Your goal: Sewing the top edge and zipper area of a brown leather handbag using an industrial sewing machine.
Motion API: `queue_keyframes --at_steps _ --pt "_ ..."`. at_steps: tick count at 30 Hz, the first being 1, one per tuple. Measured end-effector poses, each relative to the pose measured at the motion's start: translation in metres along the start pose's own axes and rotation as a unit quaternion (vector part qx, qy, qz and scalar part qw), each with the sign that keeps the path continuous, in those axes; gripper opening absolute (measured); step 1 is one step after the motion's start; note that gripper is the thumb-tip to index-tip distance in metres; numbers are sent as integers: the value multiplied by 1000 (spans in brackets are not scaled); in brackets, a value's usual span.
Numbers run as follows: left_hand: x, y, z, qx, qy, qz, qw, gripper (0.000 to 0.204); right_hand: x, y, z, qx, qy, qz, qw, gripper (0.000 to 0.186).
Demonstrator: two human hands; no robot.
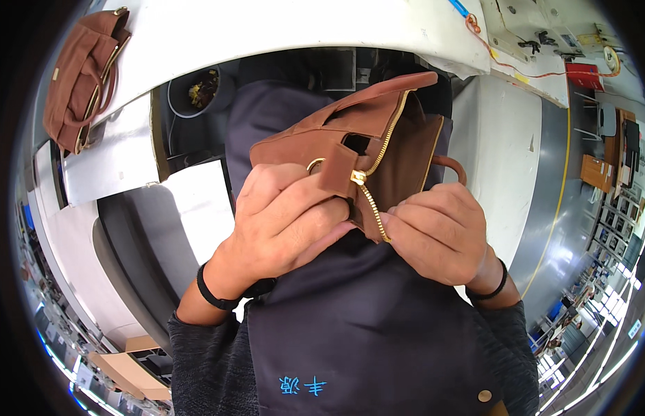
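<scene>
A brown leather handbag (pixel 295 142) lies across my lap on a dark apron (pixel 364 312), its mouth partly unzipped. The gold zipper (pixel 390 135) runs along both edges of the opening, with a gold slider (pixel 358 177) near the middle. My left hand (pixel 288 218) is closed on the bag's end beside the slider, below a brown leather tab (pixel 338 168); its fingertips are partly hidden. My right hand (pixel 437 232) pinches the lower end of the zipper with bent fingers. Part of a brown handle (pixel 451 166) shows just above that hand.
Another brown handbag (pixel 76 83) rests on the white table (pixel 267 28) at far left. Under the table stands a grey bin (pixel 225 90) with scraps inside. A blue tool (pixel 459 7) with an orange cord is at the upper right. A cardboard box (pixel 132 371) sits at lower left.
</scene>
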State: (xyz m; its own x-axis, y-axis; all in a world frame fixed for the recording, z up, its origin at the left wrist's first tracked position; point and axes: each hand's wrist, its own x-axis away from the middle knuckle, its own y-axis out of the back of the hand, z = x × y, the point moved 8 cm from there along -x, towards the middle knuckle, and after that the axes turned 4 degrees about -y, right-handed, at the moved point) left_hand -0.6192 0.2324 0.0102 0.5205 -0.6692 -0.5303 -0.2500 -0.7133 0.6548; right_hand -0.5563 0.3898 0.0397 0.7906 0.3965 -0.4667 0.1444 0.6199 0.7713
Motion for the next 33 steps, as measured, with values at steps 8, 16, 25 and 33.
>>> queue_keyframes --at_steps 8,16,25,33 --pt "-7 -12 19 52 8 17 998 32 -6 -7 -21 5 -20 -11 1000 32" --pt "-17 -20 43 119 91 47 988 28 -18 -19 -56 -119 -144 21 982 27" --pt "-24 -17 59 171 160 74 969 21 -29 -26 -64 -108 -136 24 985 26" --pt "-35 -16 61 92 159 126 975 20 -39 -28 -74 -99 -151 11 984 22"
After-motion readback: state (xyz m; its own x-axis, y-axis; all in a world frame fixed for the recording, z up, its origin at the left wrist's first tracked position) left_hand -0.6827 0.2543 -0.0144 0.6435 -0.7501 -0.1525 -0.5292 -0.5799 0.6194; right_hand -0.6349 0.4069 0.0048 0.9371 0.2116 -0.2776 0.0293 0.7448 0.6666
